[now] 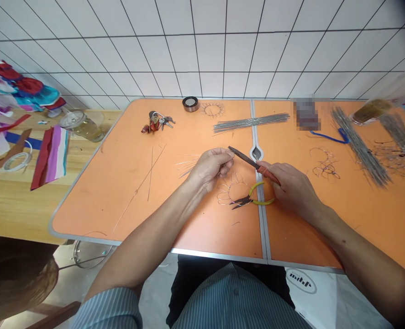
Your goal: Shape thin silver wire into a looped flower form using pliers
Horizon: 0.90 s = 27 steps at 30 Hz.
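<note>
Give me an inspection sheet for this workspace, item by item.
Surface: orange table with a pale seam; loose wires scattered at left.
Job's things: red-handled tool, yellow-handled pliers lying open beside a looped wire shape, wire bundles.
Clutter: keys and tape roll toward the back.
Hands: right hand grips the red-handled tool; left hand pinches at its tip, contents too small to tell.
Cables: no power cable seen; blue cord at right.
Surroundings: tiled wall behind, wooden table with ribbon strips at left.
</note>
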Tool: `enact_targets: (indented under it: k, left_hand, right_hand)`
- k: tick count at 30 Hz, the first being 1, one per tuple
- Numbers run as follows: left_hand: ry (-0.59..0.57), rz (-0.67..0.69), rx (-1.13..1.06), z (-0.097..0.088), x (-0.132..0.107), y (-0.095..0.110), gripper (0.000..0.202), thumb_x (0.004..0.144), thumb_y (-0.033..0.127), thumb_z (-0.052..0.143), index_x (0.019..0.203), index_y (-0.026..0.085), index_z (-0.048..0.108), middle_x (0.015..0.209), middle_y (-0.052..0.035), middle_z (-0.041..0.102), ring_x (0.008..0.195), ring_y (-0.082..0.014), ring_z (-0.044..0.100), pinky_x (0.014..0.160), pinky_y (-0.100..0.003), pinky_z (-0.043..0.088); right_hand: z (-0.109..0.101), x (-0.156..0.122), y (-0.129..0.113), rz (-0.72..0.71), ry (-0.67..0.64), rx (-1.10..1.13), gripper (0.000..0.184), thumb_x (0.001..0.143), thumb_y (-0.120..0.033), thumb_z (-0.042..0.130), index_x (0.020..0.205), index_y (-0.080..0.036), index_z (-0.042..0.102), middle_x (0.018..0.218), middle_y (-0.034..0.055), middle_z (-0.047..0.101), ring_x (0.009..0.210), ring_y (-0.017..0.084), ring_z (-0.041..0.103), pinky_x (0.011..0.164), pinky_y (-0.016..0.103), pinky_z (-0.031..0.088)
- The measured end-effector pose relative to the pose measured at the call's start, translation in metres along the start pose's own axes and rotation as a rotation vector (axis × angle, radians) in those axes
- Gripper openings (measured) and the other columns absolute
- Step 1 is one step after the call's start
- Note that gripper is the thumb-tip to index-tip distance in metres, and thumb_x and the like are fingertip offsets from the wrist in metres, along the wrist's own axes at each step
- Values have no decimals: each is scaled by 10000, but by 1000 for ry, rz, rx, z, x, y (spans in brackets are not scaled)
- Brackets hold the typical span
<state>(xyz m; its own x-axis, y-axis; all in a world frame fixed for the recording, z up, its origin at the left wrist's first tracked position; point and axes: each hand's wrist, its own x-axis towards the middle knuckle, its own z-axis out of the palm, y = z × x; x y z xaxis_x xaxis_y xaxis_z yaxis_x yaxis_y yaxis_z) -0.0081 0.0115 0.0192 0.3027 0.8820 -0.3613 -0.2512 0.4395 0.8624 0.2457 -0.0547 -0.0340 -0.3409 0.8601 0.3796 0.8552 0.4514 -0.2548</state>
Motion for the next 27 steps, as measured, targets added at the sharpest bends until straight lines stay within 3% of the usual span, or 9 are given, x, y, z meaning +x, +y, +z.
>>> enact_targets:
  k: [27]
  left_hand:
    - [7, 16, 3, 0, 0, -1, 193, 785, 139, 727, 647, 160, 595, 559, 26, 546, 405, -43, 377, 417, -188, 255]
  right_hand:
    - [-1, 0, -6, 5, 25, -14, 399, 1165, -290, 404, 1382, -258, 737, 970, 76, 814, 896, 269, 748, 720, 384, 535]
